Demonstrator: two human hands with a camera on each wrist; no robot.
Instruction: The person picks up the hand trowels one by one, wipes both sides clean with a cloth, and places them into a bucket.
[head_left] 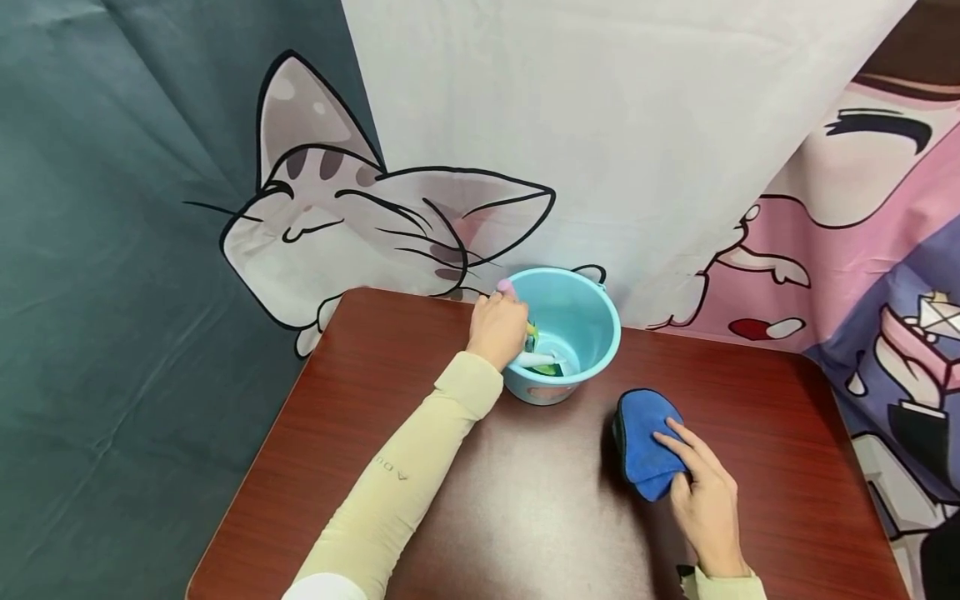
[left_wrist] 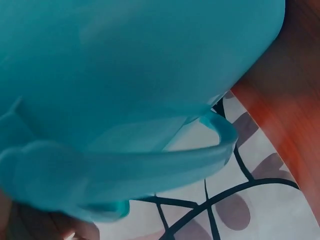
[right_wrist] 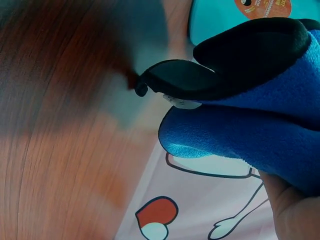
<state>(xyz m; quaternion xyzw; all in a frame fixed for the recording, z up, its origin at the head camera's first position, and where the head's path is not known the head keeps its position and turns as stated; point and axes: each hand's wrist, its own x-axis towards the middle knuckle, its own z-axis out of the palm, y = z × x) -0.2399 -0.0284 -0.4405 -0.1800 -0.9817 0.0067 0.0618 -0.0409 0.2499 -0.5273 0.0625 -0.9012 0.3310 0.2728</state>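
A light blue bucket (head_left: 600, 333) stands near the table's back edge, holding a white piece (head_left: 538, 360) and green and yellow items. My left hand (head_left: 498, 329) grips its left rim, with a pink knob (head_left: 506, 287) showing just past the fingers. From the left wrist, the bucket's wall and its handle (left_wrist: 160, 170) fill the view, and only a little of that hand appears at the lower left. Above the table to the right, my right hand (head_left: 705, 492) pinches a folded blue cloth (head_left: 651, 442). In the right wrist view the cloth (right_wrist: 230, 130) shows dark edging, a dark inner side and a white label.
Under everything lies a reddish-brown wooden table (head_left: 360, 417) with rounded corners. Behind it hangs a printed cloth backdrop (head_left: 637, 125) with cartoon figures, close to the table's back edge. A dark object (head_left: 941, 558) stands at the lower right border.
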